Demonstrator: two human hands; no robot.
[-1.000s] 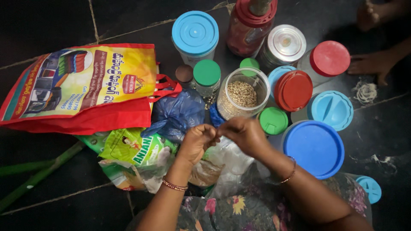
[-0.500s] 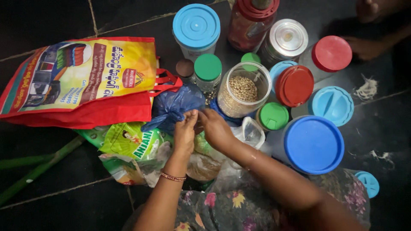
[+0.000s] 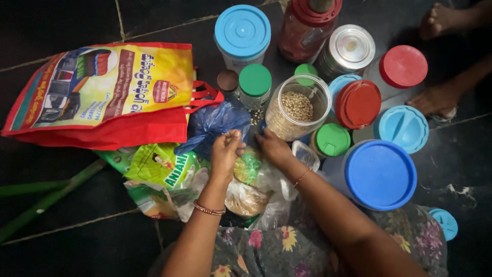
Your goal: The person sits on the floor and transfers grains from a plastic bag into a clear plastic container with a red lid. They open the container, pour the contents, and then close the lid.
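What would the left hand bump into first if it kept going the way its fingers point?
Probably the blue plastic bag. The left hand points up the picture with its fingertips already at the bag's crumpled edge. Whether they touch it is hard to tell.

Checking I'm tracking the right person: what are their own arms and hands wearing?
Both forearms are bare, no sleeves or gloves. The left hand has a beaded gold-and-red bangle at its wrist; the right hand has a thin bangle. Floral dark fabric lies below.

Blue plastic bag (image 3: 215, 125) on the floor
It is lying crumpled at nine o'clock from the open seed jar (image 3: 297, 107), both hands pinching its edge.
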